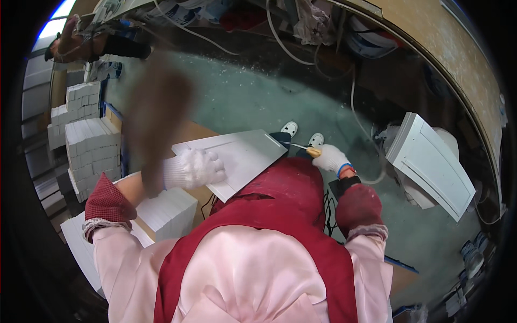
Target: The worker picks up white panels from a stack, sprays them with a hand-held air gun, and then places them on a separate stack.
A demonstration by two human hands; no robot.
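A white panel [237,153], like a cabinet door, lies tilted across my lap. My left hand [195,168], in a white knit glove, rests on its left part with the fingers lying on the surface. My right hand [329,160], also gloved, is closed round the light wooden handle of a thin metal hand tool [313,152]. The tool's narrow metal end points left to the panel's right edge; whether it touches the edge, I cannot tell. Its exact kind is too small to make out.
Stacks of white panels [94,151] stand at left, with another white stack [169,212] by my left elbow. Framed white panels [431,164] lean at right. A pale hose [354,99] trails over the green floor [231,89]. A blurred brown shape [156,102] hangs close in front.
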